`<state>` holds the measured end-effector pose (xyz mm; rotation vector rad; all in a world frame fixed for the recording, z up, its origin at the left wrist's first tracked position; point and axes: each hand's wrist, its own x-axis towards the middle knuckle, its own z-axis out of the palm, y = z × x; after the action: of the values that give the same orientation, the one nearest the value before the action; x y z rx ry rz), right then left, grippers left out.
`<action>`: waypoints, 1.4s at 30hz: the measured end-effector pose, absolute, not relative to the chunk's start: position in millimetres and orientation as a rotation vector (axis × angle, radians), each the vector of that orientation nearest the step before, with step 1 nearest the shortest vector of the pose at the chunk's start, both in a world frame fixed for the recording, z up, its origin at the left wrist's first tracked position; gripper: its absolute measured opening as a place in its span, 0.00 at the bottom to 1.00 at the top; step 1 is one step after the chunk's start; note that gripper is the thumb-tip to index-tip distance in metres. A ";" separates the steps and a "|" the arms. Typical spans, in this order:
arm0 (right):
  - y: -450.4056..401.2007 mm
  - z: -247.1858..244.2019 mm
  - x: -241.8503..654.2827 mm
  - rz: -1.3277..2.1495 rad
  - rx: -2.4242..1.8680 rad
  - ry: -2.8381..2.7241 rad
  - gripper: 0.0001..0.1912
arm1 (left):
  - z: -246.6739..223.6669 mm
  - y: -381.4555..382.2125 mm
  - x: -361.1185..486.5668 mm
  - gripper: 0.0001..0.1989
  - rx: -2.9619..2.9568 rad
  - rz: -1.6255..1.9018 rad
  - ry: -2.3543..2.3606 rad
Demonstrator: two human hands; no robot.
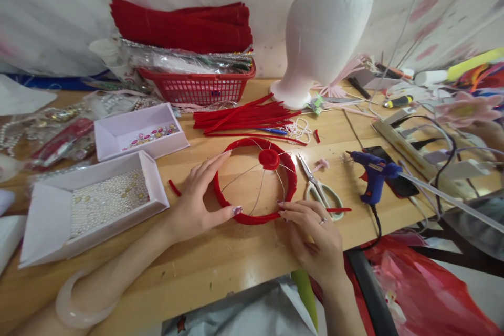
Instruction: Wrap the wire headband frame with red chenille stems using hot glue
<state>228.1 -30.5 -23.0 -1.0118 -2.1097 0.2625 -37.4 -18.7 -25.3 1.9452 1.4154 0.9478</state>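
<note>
A red fuzzy ring (292,181) lies on the wooden table, with thin wires running from its rim to a small red coiled disc (269,159) near its far side. My left hand (199,202) holds the ring's left side, thumb on the near rim and fingers along the outer left edge. At the near right rim, my right hand (315,231) grips the ring with bent fingers; its thumb is mostly hidden beneath. Scissors (317,184) with pale handles lie just right of the ring, and a short red strip (338,210) rests across a handle.
White trays of beads (159,194) and gems (142,115) stand left. Behind are red stems (244,115), a red basket (197,86) and a white foam head (326,26). A blue glue gun (374,173), phone (397,181) and power strip (417,155) lie right. Another person's hand (486,131) holds a pink flower.
</note>
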 end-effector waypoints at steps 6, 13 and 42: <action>-30.7 -21.1 228.0 0.257 -1.027 -2.121 0.15 | -23.0 -18.7 -36.6 0.44 1.950 0.916 1.403; -32.0 -18.9 225.2 0.246 -1.012 -2.105 0.15 | -26.3 -16.9 -40.3 0.38 1.902 0.971 1.370; -42.1 -14.6 317.3 0.033 -1.684 -1.621 0.13 | -40.6 -112.8 36.1 0.14 1.848 1.092 1.774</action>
<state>317.3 -42.1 -14.6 -1.6837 -1.6207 0.0333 36.1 -112.8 -40.6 1.8476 1.7741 1.0925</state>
